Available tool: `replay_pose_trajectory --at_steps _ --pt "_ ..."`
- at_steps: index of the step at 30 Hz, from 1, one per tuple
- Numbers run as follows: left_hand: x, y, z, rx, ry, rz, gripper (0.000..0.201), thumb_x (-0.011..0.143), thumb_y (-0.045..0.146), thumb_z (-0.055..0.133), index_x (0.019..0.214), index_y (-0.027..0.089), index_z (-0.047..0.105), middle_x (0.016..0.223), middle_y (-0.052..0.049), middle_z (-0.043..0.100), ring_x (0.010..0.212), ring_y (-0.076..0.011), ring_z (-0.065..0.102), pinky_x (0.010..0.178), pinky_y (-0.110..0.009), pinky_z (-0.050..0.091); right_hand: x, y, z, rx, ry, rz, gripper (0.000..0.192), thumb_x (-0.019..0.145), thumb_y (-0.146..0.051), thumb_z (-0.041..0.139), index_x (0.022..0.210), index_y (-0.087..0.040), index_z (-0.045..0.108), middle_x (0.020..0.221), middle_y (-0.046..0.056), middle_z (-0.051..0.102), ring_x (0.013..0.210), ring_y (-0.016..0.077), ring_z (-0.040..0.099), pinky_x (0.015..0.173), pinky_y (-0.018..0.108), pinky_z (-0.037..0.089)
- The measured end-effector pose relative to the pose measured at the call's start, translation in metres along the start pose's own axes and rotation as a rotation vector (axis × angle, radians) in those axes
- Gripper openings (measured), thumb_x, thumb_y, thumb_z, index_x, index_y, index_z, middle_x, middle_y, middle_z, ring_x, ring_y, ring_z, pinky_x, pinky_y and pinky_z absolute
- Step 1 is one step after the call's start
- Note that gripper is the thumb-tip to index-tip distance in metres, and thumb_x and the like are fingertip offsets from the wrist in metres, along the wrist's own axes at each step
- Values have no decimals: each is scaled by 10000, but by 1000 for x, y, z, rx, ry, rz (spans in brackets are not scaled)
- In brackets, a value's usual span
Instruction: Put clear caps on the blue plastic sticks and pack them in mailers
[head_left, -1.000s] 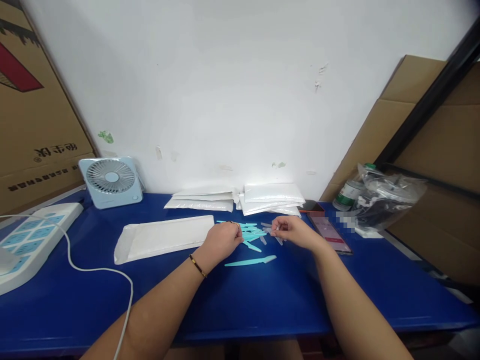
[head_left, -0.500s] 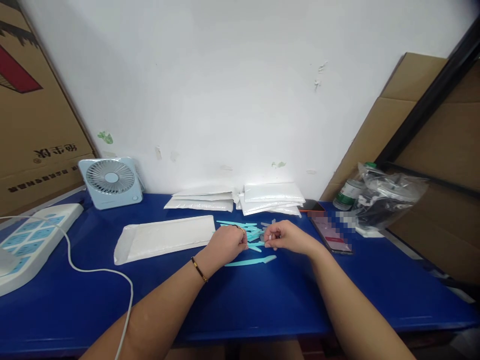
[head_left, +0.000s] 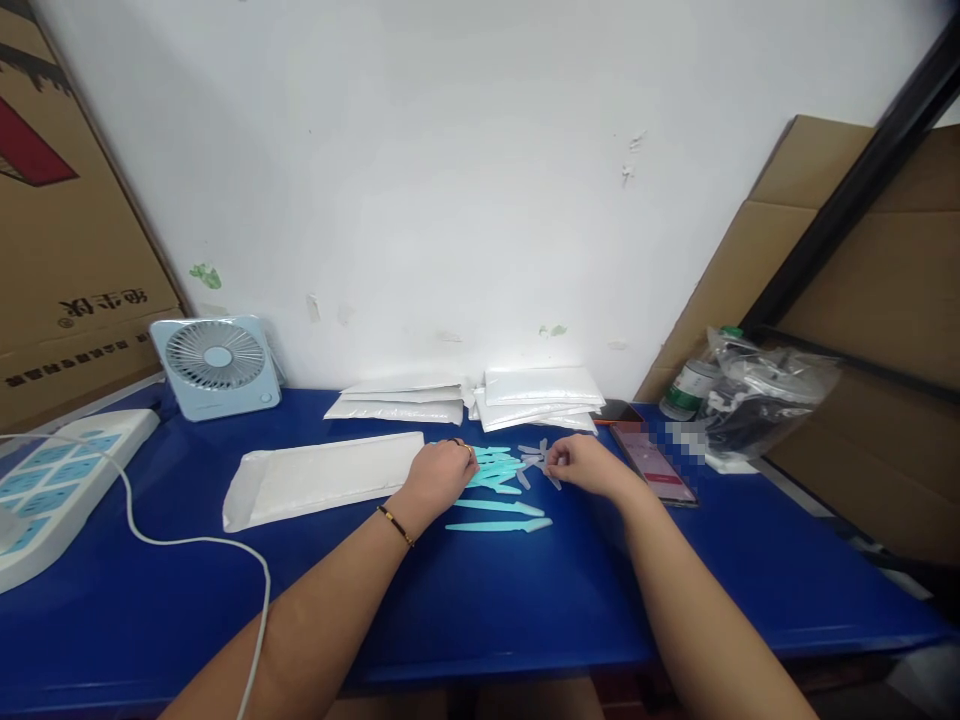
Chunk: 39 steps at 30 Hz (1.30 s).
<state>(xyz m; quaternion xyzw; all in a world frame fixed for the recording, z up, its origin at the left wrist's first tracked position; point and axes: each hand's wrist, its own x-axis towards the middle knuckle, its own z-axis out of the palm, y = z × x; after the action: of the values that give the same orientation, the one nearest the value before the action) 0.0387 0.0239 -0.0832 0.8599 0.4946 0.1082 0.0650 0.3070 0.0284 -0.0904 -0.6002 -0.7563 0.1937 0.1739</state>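
While both forearms reach over a blue table [head_left: 525, 610], the left hand [head_left: 439, 472] rests curled on a loose pile of slim turquoise plastic razors [head_left: 496, 470], and the right hand [head_left: 581, 464] pinches at small clear caps [head_left: 534, 455] scattered just right of it. Two more razors [head_left: 499, 516], long, flat and pale-tipped, lie side by side nearer the person. A white padded envelope [head_left: 322, 475] lies left of the pile, with a phone [head_left: 652, 460] to the right.

Bare blue tabletop [head_left: 525, 600] is lying open in front of the hands, while the white envelope [head_left: 326, 475] is closing the left, the envelope stacks [head_left: 540, 395] are blocking behind, and the phone [head_left: 654, 462] is crowding the right
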Motion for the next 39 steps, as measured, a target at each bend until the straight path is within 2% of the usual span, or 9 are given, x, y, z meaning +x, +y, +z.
replay_pose_trajectory --at_steps 5,9,13,18,21,25,28,34,39 --pt "0 0 -4 -5 93 6 260 884 292 408 794 191 631 827 -56 655 803 -192 590 681 -281 397 -2 -7 5 -31 17 -41 65 676 -249 636 658 -186 631 699 31 657 621 151 564 540 234 377" --pt "-1 2 -10 -40 91 -15 262 904 297 372 854 196 608 787 -39 665 750 -178 600 671 -275 392 -1 -13 2 250 49 -53 156 764 -330 572 768 -178 607 635 4 621 571 137 569 527 229 399" --pt "-3 3 -13 -125 78 -33 250 914 304 346 895 208 576 770 -19 663 680 -159 594 603 -254 379 0 -18 0 500 127 -24 248 733 -395 637 815 -161 648 573 -10 600 519 130 571 508 234 420" --pt "-3 2 -13 -249 86 -25 236 911 309 347 871 214 559 784 -13 651 685 -151 583 570 -239 373 0 -21 0 779 101 -31 378 695 -397 707 987 -159 675 711 41 696 729 178 666 685 288 508" --pt "-3 1 -12 -284 89 -26 221 902 303 357 857 211 554 767 -9 643 670 -147 574 560 -236 363 -1 -24 0 887 88 -16 401 659 -404 744 967 -158 668 749 51 704 749 204 687 679 302 533" --pt "-3 -1 -11 -332 93 -32 224 899 328 358 837 215 541 734 3 634 640 -142 556 540 -233 340 1 -27 2 928 140 7 335 670 -447 727 823 -154 673 668 35 675 590 189 671 512 265 509" --pt "-3 -2 -10 -363 95 -15 236 900 345 353 833 216 539 733 4 631 642 -142 551 539 -233 340 2 -29 4 936 151 -1 330 674 -468 717 770 -157 663 627 26 663 526 175 647 465 255 479" --pt "-2 0 -10 -425 76 5 250 894 356 361 852 212 560 743 6 631 633 -135 538 545 -229 347 0 -40 11 933 63 -35 330 703 -467 695 770 -147 645 626 29 670 520 149 634 469 230 457" --pt "-5 5 -13 -425 36 43 238 871 353 402 853 209 591 751 6 632 640 -130 535 555 -221 350 -4 -46 12 797 -77 -64 370 751 -498 634 752 -128 637 554 32 658 504 132 618 504 219 450"
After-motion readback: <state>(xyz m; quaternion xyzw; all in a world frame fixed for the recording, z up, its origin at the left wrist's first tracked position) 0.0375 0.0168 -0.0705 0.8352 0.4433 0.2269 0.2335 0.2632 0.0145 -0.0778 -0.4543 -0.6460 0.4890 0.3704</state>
